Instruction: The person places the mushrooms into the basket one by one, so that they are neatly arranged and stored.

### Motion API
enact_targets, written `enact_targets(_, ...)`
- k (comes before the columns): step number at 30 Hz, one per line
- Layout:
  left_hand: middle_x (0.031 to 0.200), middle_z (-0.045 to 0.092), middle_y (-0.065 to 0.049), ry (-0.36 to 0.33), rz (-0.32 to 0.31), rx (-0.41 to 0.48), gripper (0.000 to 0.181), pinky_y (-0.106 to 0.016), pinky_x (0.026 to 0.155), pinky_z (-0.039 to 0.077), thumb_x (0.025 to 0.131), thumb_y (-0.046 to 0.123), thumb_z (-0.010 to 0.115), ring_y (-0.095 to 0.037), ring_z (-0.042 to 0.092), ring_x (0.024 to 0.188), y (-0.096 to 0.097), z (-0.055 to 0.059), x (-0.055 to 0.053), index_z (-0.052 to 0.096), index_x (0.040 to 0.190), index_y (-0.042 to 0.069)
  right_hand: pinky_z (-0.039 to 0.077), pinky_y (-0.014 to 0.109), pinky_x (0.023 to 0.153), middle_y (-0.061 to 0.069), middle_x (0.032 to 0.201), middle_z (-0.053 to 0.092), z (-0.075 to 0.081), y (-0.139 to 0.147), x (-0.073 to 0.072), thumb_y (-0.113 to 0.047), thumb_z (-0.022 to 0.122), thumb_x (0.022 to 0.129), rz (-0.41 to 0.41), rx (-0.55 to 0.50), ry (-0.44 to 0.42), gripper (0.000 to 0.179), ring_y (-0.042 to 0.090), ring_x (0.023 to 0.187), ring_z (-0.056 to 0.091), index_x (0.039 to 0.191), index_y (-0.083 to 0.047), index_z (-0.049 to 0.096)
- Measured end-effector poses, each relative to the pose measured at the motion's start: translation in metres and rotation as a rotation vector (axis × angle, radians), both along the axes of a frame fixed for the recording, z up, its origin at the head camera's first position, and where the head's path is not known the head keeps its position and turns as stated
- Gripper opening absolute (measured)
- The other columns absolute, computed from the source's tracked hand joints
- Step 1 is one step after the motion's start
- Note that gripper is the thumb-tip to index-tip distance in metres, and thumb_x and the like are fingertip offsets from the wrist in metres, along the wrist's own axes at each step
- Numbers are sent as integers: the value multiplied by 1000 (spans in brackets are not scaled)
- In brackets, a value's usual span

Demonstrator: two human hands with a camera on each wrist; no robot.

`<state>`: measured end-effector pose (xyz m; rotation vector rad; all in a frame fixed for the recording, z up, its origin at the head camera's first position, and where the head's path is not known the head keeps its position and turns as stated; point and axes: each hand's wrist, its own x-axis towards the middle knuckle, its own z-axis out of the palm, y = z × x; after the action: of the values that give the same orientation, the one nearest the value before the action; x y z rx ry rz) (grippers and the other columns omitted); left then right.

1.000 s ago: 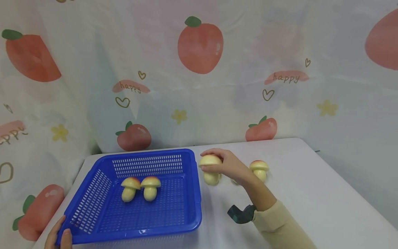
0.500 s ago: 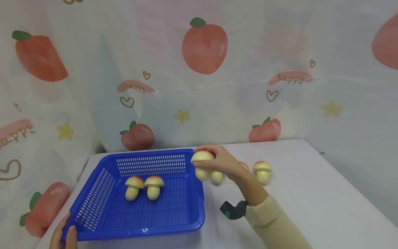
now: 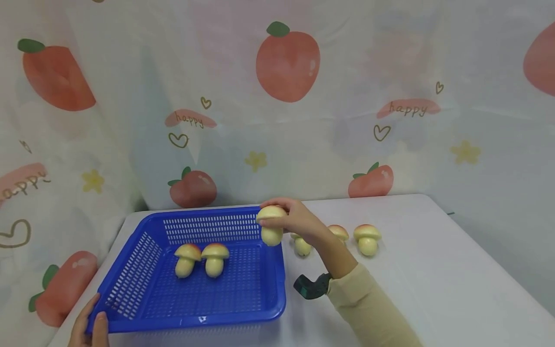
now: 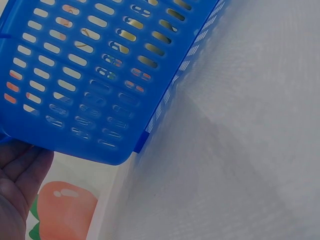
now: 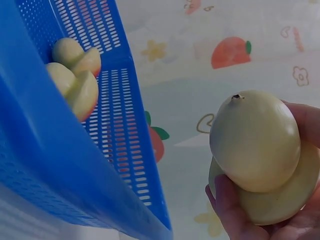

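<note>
My right hand grips a toy mushroom by its cap, stem downward, over the right rim of the blue basket. Seen from the right wrist, that mushroom shows its pale rounded stem, with fingers wrapped about the cap. My left hand holds the basket's near left corner, thumb over the rim; the left wrist view has its fingers against the outer wall. Inside the basket two cream mushrooms with reddish cap tops, a left one and a right one, lie side by side.
On the white table, right of the basket, lie three more mushrooms: one partly behind my right hand, one partly behind the forearm, and one farther right. A fruit-printed curtain hangs behind the table.
My right hand has carried its mushroom leftward and slightly up, from beside the basket to over its right rim. My left hand stays at the corner; the view has shifted slightly.
</note>
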<state>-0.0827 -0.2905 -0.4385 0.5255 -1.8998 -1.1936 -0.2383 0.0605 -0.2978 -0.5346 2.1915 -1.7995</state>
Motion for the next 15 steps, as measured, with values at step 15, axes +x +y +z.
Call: enact_targets(15,95,51,21,-41,12,19,36,-7,55,40,96,16,45,16,49,67,-1,-1,-1,52,130,9,51,33,63,9,95,60,-16,-32,-17,-14,73,75,-6,-36,-73,40,18,76,59,112,-3,62)
